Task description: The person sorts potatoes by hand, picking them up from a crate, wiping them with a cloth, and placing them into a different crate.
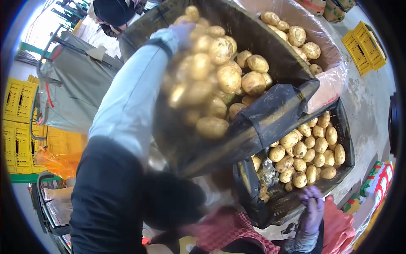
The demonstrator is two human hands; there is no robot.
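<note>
The left hand (182, 30), in a pale lilac glove at the end of a light blue sleeve, reaches up and away from the camera. It is closed over the far upper rim of a large black plastic crate (270, 114), though motion blur hides the single fingers. This tilted crate is tipped down toward the right, and a heap of pale yellow-brown potatoes (228, 78) lies against its lower side. The right hand (312, 208), in a purple glove, sits low in the view with its fingers curled over the near rim of a second black slotted plastic crate (279, 207). That crate stands just below the lip of the tilted one. More loose potatoes (315, 148) cover the right part of its floor. Behind both crates, a clear plastic liner (330, 84) holds a further pile of potatoes (296, 36). A red checked cloth (228, 228) shows at the bottom edge. Farther out on the grey concrete floor (372, 97) stands a yellow plastic crate (363, 44). Stacked yellow crates (17, 127), a crumpled orange plastic bag (57, 163) and a grey sack on a frame (72, 93) are on the left. Another person's dark cap (112, 10) shows at the top.
</note>
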